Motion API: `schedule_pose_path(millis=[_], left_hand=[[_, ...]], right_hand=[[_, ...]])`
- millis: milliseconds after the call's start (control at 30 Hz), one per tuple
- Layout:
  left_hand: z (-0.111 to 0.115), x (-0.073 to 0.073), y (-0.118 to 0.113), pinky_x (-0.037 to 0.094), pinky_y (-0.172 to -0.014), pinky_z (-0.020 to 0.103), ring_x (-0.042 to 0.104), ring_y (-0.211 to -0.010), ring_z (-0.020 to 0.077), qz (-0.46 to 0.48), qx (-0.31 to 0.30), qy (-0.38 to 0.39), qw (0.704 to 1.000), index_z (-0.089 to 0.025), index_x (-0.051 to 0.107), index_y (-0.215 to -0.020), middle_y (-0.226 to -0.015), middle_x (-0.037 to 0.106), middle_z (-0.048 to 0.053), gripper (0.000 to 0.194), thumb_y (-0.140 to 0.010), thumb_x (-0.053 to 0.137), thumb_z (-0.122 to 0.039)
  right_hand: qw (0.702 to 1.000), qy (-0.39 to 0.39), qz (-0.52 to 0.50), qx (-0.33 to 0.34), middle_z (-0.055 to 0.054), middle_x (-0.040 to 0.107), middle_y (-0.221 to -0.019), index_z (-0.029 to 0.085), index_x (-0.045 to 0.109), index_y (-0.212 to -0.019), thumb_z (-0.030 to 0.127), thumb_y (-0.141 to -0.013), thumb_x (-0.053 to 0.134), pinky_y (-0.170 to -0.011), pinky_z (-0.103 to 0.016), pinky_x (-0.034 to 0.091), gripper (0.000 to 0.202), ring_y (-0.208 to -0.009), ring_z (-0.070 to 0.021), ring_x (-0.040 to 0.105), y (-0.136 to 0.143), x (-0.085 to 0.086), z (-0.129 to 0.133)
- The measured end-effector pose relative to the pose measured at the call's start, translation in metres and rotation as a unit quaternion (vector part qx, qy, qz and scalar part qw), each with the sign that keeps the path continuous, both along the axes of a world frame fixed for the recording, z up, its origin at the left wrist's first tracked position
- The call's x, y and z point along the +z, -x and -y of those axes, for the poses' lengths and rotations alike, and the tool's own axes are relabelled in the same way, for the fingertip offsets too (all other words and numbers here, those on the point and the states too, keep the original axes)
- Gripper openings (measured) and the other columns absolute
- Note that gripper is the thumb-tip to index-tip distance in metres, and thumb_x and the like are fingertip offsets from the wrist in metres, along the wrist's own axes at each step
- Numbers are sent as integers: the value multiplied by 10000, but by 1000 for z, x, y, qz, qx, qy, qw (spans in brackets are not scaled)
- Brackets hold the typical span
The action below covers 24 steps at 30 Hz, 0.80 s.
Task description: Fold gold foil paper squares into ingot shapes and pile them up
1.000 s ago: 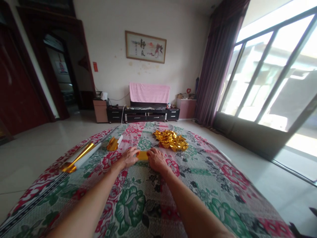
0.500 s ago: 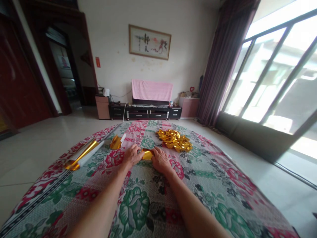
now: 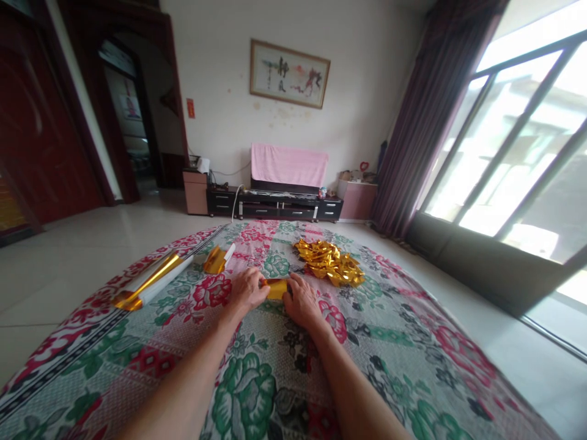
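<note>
Between my hands is a small piece of gold foil paper (image 3: 277,289), low over the flowered cloth. My left hand (image 3: 249,288) pinches its left end with the fingers curled. At the right end, my right hand (image 3: 302,300) grips the same foil between thumb and fingers. Just beyond my right hand lies a heap of folded gold foil pieces (image 3: 329,263). To the left of my hands sits a short stack of gold foil sheets (image 3: 215,260), partly curled, with a white edge.
A patterned cloth (image 3: 247,391) covers the round surface before me. A gold and white foil roll (image 3: 153,281) lies at the left. Farther off stand a low black cabinet (image 3: 279,208) under a pink cloth (image 3: 288,165), and a window (image 3: 513,134) at the right.
The foil between my hands has tilted up slightly, and my right fingers have curled in at its end. The whole view has shifted a little as my head turned left.
</note>
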<state>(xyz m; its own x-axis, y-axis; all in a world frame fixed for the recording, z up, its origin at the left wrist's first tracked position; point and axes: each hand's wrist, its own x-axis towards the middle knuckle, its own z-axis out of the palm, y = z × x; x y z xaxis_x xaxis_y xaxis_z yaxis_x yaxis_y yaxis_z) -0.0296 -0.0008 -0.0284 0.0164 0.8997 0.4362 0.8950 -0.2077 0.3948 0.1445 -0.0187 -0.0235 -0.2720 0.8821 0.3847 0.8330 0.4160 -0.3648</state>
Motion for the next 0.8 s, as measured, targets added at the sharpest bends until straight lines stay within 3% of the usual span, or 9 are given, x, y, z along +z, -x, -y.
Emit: schedule_pose_path(millis=[100, 200, 300, 467, 633, 700, 800], left_hand=[[3, 5, -3, 420, -836, 306, 564, -910, 192, 72, -40, -9, 997, -183, 590, -772, -893, 625, 44, 99, -691, 535, -197], [6, 10, -7, 450, -721, 256, 598, -755, 151, 172, -83, 6, 982, -185, 582, -815, -767, 637, 10, 120, -718, 519, -217], [7, 11, -10, 442, -626, 226, 582, -644, 130, 235, -115, 25, 965, -178, 578, -780, -684, 621, -6, 113, -707, 543, -257], [3, 6, -15, 439, -607, 221, 570, -633, 120, 315, -151, 43, 936, -165, 580, -792, -701, 619, -3, 165, -685, 573, -290], [7, 14, -19, 449, -624, 234, 599, -678, 131, 461, -187, 142, 855, -154, 476, -1160, -831, 658, 23, 576, -625, 635, -299], [10, 19, -18, 441, -602, 224, 605, -697, 138, 490, -190, 176, 832, -147, 478, -1167, -853, 657, 35, 586, -635, 640, -335], [13, 23, -16, 443, -604, 221, 608, -696, 144, 514, -207, 195, 809, -141, 567, -1019, -784, 656, 23, 436, -644, 633, -353]], right_hand=[[999, -8, -42, 2, -89, 505, -1250, 176, 531, -1136, 224, -773, 451, -949, -336, 335, 374, -1126, -206, 462, -1, -3, -3], [990, -10, -141, 15, -61, 619, -1045, 179, 516, -1140, 250, -772, 458, -850, -304, 415, 380, -960, -182, 563, -3, -4, -8], [965, 12, -259, 42, -22, 653, -856, 179, 527, -1123, 286, -766, 475, -728, -268, 460, 376, -787, -159, 603, -6, -5, -11], [923, 34, -379, 61, -22, 643, -756, 147, 605, -995, 314, -745, 494, -592, -229, 459, 320, -648, -134, 572, -9, -5, -15], [900, 30, -427, 79, -16, 618, -705, 144, 636, -896, 335, -734, 509, -550, -210, 441, 281, -615, -122, 535, -8, -2, -14], [893, 45, -440, 82, -9, 598, -667, 143, 633, -883, 340, -732, 515, -519, -200, 423, 275, -574, -110, 510, -7, 0, -12], [881, 69, -456, 101, 8, 562, -616, 149, 623, -858, 334, -728, 521, -481, -188, 392, 248, -527, -96, 472, -5, 2, -10]])
